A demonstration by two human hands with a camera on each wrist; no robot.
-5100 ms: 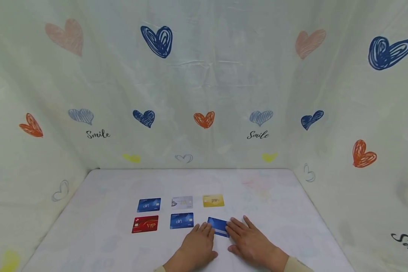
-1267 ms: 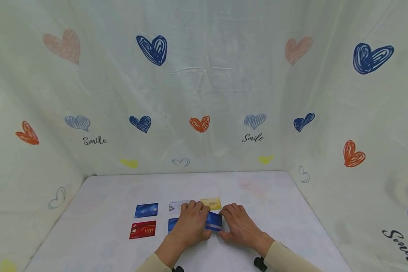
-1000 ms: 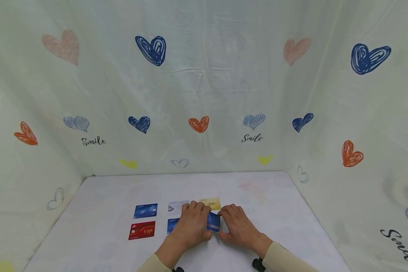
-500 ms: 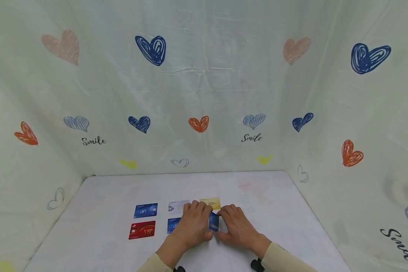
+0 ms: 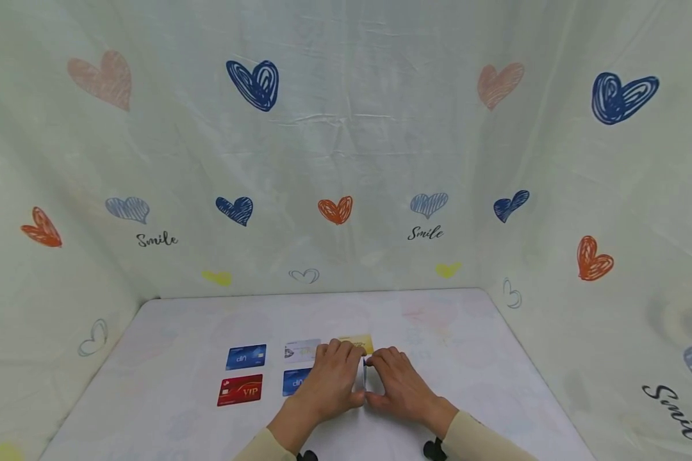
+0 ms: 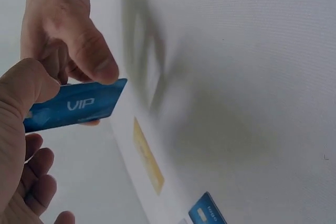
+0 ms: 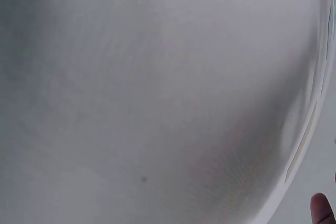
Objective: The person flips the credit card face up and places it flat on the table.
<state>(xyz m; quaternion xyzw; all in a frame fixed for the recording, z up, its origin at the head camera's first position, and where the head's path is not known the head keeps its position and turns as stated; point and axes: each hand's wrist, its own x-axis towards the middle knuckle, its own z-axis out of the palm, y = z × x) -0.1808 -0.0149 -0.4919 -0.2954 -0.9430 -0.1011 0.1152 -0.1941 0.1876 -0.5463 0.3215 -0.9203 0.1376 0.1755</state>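
Between the two hands is a blue card [image 5: 364,374], nearly edge-on in the head view. In the left wrist view, its blue face [image 6: 79,103] with "VIP" lettering shows. My left hand [image 5: 336,378] pinches one end, its thumb [image 6: 31,80] lying over the card while the other fingers curl below. My right hand [image 5: 400,387] grips the opposite end, with its thumb [image 6: 102,66] at the card's edge. Only one fingertip [image 7: 321,208] appears in the right wrist view, and the card is hidden there.
Left of the hands lie a blue card [image 5: 245,357], a red VIP card [image 5: 239,390], a silver card [image 5: 301,351] and another blue card [image 5: 294,381], partly covered. Behind the fingers is a yellow card [image 5: 357,341]. The white table [image 5: 484,358] meets a heart-print curtain [image 5: 346,147].
The blue card lay flat under the fingertips, then was picked up by both hands. Over the last second it has turned from showing its striped back to nearly edge-on.
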